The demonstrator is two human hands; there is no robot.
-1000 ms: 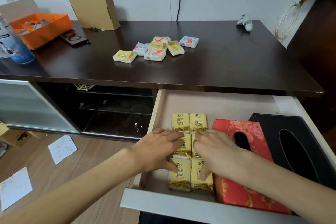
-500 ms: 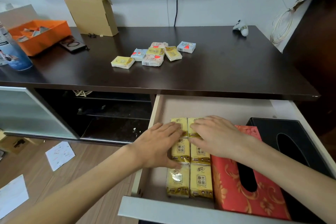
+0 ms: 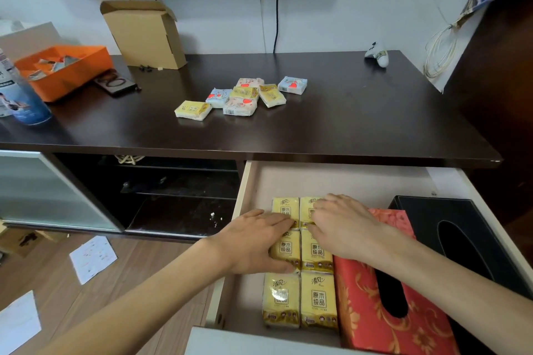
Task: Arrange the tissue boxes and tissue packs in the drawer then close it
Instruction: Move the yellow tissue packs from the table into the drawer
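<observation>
The drawer point(image 3: 242, 199) stands pulled out under the dark cabinet top. Inside it, several yellow tissue packs point(image 3: 317, 300) lie in two neat columns along the left. To their right sit a red floral tissue box point(image 3: 363, 311) and a black tissue box point(image 3: 473, 228). My left hand point(image 3: 253, 242) rests flat on the left column's middle pack, fingers spread. The fingertips of my right hand point(image 3: 343, 225) press on the far right pack. Neither hand grips anything. Several more small tissue packs point(image 3: 245, 96) lie in a loose cluster on the cabinet top point(image 3: 360, 124).
An orange tray point(image 3: 66, 69), a phone point(image 3: 116, 84), a cardboard box point(image 3: 147, 34) and a blue canister point(image 3: 20, 101) stand at the top's left. A small white object point(image 3: 377, 55) lies at back right. Papers point(image 3: 92, 258) lie on the floor by an open shelf.
Both hands have slid from the near packs toward the far end of the columns. The camera has tilted up, showing more of the wall and screen.
</observation>
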